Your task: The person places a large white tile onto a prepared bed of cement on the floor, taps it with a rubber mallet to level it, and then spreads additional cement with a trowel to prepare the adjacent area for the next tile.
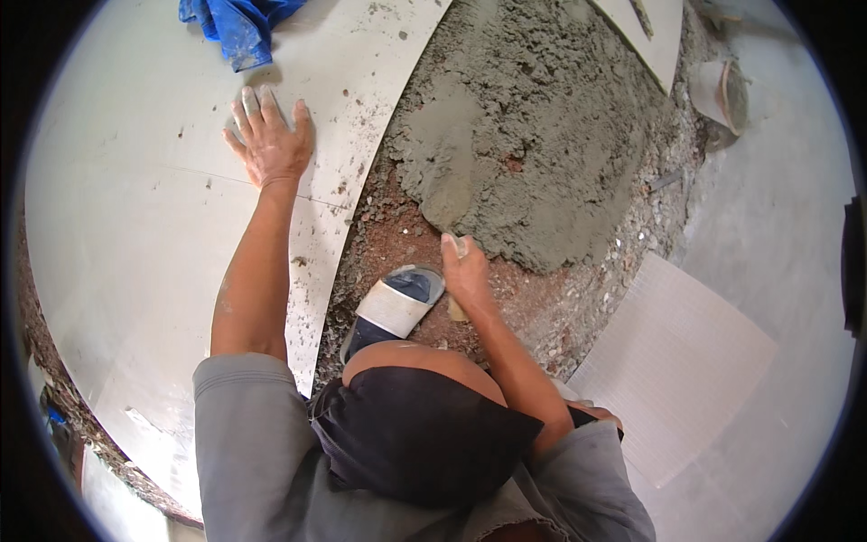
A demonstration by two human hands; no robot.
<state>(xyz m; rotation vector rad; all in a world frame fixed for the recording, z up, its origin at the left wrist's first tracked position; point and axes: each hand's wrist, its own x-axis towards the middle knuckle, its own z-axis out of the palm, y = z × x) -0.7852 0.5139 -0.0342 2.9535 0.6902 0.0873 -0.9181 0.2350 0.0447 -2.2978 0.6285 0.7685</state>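
My left hand (275,140) lies flat with its fingers spread on a large pale floor tile (117,181) at the left, its fingertips dusted grey. My right hand (468,274) grips the handle of a trowel, closed round it. The trowel's blade (448,200), coated in mortar, rests at the near left edge of a wide bed of wet grey mortar (569,154). A smoothed streak runs through the mortar just beyond the blade. Bare reddish soil (402,217) shows between the mortar and the tile.
A blue cloth (239,32) lies on the tile at the far left. Another pale tile (655,32) overlaps the mortar's far right corner. A dirty container (720,95) lies tipped at the right. A grid-backed tile (677,366) rests at the near right. My foot wears a white-strapped slipper (397,308).
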